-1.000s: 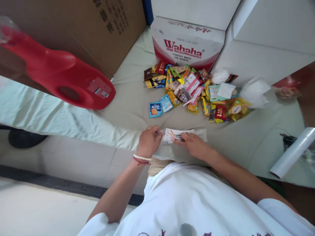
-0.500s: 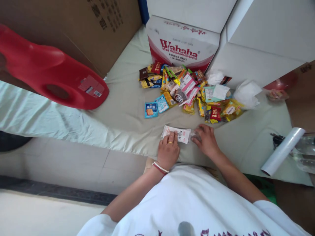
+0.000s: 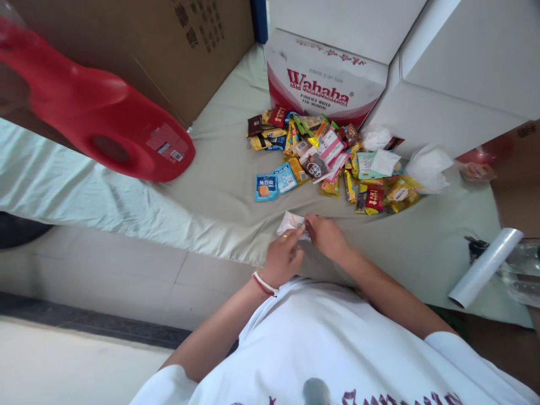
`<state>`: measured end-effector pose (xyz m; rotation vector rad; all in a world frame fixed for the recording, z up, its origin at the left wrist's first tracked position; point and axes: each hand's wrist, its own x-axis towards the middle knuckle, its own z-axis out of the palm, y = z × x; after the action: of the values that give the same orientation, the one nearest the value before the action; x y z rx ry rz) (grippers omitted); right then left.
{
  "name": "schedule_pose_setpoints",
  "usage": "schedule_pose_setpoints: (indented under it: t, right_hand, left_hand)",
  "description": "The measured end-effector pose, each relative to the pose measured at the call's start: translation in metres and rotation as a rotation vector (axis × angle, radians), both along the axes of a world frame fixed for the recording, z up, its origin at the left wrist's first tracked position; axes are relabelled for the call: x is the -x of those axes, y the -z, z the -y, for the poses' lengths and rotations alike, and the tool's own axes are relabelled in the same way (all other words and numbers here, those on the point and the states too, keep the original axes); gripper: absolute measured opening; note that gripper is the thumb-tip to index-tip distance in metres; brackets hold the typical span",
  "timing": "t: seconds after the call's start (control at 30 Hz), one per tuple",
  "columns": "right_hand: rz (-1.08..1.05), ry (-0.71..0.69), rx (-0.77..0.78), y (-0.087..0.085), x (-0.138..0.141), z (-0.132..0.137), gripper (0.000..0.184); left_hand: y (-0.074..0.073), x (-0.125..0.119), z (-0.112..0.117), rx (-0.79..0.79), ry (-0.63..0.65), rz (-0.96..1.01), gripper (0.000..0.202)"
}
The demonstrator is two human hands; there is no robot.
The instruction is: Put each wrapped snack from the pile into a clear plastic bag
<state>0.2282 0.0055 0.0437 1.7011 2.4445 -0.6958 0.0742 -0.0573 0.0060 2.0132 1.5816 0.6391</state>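
Cloth (image 3: 223, 185) spreads beneath everything, bearing the snack pile (image 3: 332, 147) at one o'clock from the packet (image 3: 289, 220). Right hand (image 3: 327, 235) curls in at the packet's three o'clock end, seemingly pinching its edge; left hand (image 3: 282, 260) reaches from six o'clock, index finger extended over it, its grip impossible to tell. The packet looks light, its thin wrapper probably soft and slippery; a flat pinch at opposite ends should hold best, squeezing gently in case the contents crush.
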Motion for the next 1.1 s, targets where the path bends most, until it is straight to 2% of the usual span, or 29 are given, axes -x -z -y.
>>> schedule_pose_setpoints:
  t: [0.07, 0.13, 0.23, 0.3, 0.37, 0.43, 0.53, 0.63, 0.77, 0.83, 0.87, 0.9, 0.97, 1.03, 1.1]
  right_hand:
    - [-0.01, -0.017, -0.014, 0.006, -0.005, 0.006, 0.028]
    - [-0.033, -0.003, -0.016, 0.012, -0.01, 0.012, 0.027]
    - [-0.18, 0.067, -0.037, 0.019, -0.014, 0.018, 0.027]
    - [-0.359, 0.164, -0.033, 0.023, -0.016, 0.021, 0.025]
    - [-0.629, 0.316, 0.058, 0.025, -0.019, 0.027, 0.028]
    - [-0.94, 0.508, 0.221, 0.023, -0.027, 0.033, 0.041]
    - [-1.28, 0.757, 0.429, 0.013, -0.046, 0.045, 0.056]
    - [-1.402, 0.862, 0.582, 0.005, -0.071, 0.061, 0.045]
    - [-1.465, 0.982, 0.704, 0.013, -0.094, 0.09, 0.039]
    - [-1.494, 1.051, 0.667, 0.021, -0.103, 0.1, 0.039]
    - [-1.508, 1.082, 0.617, 0.024, -0.109, 0.103, 0.04]
    - [-1.522, 1.113, 0.549, 0.026, -0.117, 0.103, 0.04]
    - [-1.546, 1.175, 0.355, 0.027, -0.139, 0.099, 0.042]
    - [-1.54, 1.213, 0.141, 0.021, -0.167, 0.089, 0.042]
    - [-1.506, 1.196, 0.019, 0.012, -0.194, 0.08, 0.042]
  left_hand:
    - [0.001, 0.01, -0.008, -0.034, -0.24, 0.065, 0.04]
    - [0.002, 0.013, -0.02, -0.024, -0.4, -0.017, 0.042]
    - [0.003, 0.003, -0.032, 0.019, -0.344, -0.147, 0.043]
    - [0.002, -0.006, -0.033, 0.01, -0.318, -0.169, 0.043]
    - [0.0, -0.016, -0.027, -0.029, -0.322, -0.153, 0.042]
    - [-0.002, -0.024, -0.017, -0.107, -0.276, -0.141, 0.034]
    - [-0.007, -0.037, 0.0, -0.301, -0.061, -0.163, 0.024]
    - [-0.012, -0.052, 0.01, -0.435, 0.328, -0.134, 0.025]
    - [-0.015, -0.072, 0.013, -0.362, 0.842, -0.051, 0.032]
    - [-0.015, -0.078, 0.013, -0.308, 0.996, 0.019, 0.04]
    - [-0.015, -0.08, 0.014, -0.294, 1.028, 0.064, 0.045]
    - [-0.015, -0.079, 0.014, -0.289, 1.021, 0.114, 0.048]
    - [-0.013, -0.074, 0.013, -0.287, 0.9, 0.217, 0.049]
    - [-0.011, -0.066, 0.008, -0.236, 0.678, 0.309, 0.039]
    - [-0.008, -0.061, -0.002, -0.095, 0.432, 0.392, 0.025]
